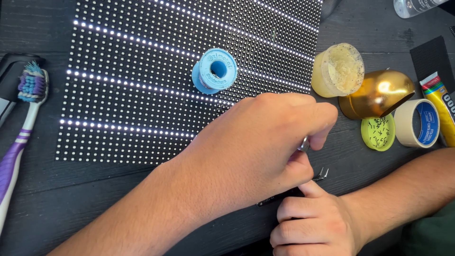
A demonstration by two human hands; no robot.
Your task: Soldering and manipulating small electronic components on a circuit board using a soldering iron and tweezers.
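My left hand [256,147] crosses over the lower right corner of the LED matrix panel [142,95], fingers curled tight around a small metal piece [304,144] that I can barely see. My right hand [310,220] is closed in a fist on slim black tweezers [294,188], their tips pointing at that piece. I judge this is fine pick-and-place work at the panel's edge; next calls for a steady, tiny nudge. The dark wooden table [71,204] carries a blue solder spool [215,71], toothbrush [21,123], tape roll [419,123] and yellow-green lid of small parts [377,132].
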